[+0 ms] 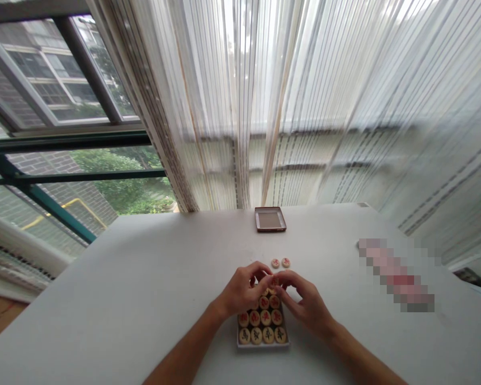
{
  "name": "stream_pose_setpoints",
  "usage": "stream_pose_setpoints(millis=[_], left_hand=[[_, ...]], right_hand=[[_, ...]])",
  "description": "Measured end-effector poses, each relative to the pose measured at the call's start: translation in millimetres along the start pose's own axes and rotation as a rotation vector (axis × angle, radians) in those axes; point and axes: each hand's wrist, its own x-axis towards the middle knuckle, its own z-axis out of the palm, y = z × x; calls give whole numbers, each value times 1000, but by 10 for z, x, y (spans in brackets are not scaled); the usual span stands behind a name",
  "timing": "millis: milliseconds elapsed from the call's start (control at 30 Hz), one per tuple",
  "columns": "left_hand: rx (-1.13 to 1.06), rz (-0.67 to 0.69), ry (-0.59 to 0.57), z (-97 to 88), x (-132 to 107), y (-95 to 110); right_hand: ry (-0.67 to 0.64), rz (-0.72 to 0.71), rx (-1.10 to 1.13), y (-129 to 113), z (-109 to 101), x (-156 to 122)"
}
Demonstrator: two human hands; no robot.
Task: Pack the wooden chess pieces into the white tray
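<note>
A small white box [240, 342] lies on the table near me, packed with several round wooden chess pieces [262, 326] marked in red and black. My left hand [242, 291] and my right hand [307, 302] meet over the far end of the box. Their fingertips pinch together round one red-marked piece [273, 281]. Two more red-marked pieces [280, 262] lie loose on the table just beyond my hands.
The white table [144, 299] runs back to a sheer striped curtain [304, 107] and a window [64, 133] on the left. A brown box lid [270, 219] lies at the table's far edge. A blurred patch [396, 272] sits on the right.
</note>
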Motion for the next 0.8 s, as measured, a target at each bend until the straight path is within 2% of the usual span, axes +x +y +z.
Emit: stream_pose_setpoints(millis=[233,600,800], left_hand=[[-76,-4,-60,-7,-12,1],[-27,5,-77,42,-49,53],[-31,24,-81,21,-56,81]], right_hand=[[32,37,45,-2,3,-24],[69,137,57,-4,9,-11],[77,126,43,-4,11,-19]])
